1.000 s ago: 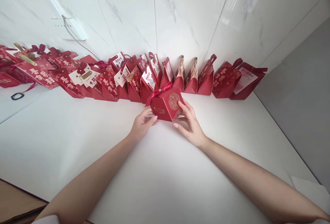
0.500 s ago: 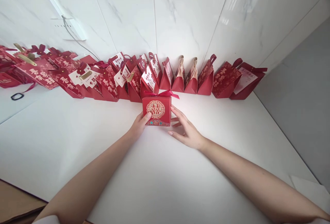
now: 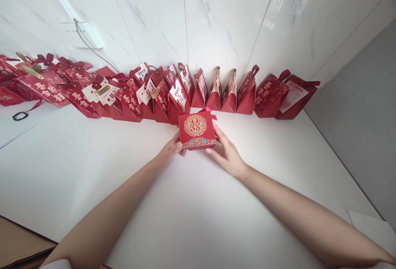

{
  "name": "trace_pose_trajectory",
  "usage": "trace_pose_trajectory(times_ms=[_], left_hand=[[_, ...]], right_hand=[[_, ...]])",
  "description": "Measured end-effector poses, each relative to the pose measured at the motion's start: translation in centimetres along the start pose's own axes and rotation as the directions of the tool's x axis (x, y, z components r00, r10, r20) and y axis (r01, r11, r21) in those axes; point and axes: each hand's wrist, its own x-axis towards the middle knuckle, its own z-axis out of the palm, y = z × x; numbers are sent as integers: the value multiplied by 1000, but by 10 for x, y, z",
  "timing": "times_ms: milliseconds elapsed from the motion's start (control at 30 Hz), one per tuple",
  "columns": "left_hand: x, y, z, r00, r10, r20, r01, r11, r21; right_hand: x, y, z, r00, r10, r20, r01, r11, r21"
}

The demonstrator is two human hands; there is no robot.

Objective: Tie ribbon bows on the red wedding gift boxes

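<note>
A small red gift box (image 3: 196, 130) with a gold round emblem and a pink ribbon bow on top stands on the white table (image 3: 93, 166), its emblem side facing me. My left hand (image 3: 171, 150) grips its lower left corner with curled fingers. My right hand (image 3: 225, 151) holds its right side, fingers pressed against the box. Both forearms reach in from the bottom of the view.
A long row of red gift bags and boxes (image 3: 173, 91) with tags and ribbons lines the white marble wall (image 3: 216, 21). A white power strip and cable (image 3: 88, 38) sit on the wall at left. A small black ring (image 3: 20, 115) lies at far left.
The box has been turned from a corner-on tilt to emblem side facing me, then shifted slightly right. My right hand has closed back onto its right side.
</note>
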Motion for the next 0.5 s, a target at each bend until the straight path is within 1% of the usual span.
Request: trace_pose_trajectory(times_ms=[67,100,200,267,400,500], left_hand=[[0,-4,-1,999,29,-40,-29,999,-16],[0,-5,-1,999,39,-36,-40,999,-36],[-1,-4,-1,998,45,37,-42,995,-92],[-1,-1,0,998,41,53,-34,992,-119],[-1,-1,-3,1000,2,3,-2,986,-165],[-2,-3,-6,996,-51,-73,32,971,-239]], right_hand=[[0,0,1,1000,-6,5,6,999,44],[-1,0,2,1000,-6,10,5,998,69],[-2,0,3,999,31,29,-35,992,122],[-3,0,2,998,54,31,-57,991,124],[-3,-1,0,1000,17,26,-18,999,41],[-3,-3,0,999,-3,51,3,1000,-7]])
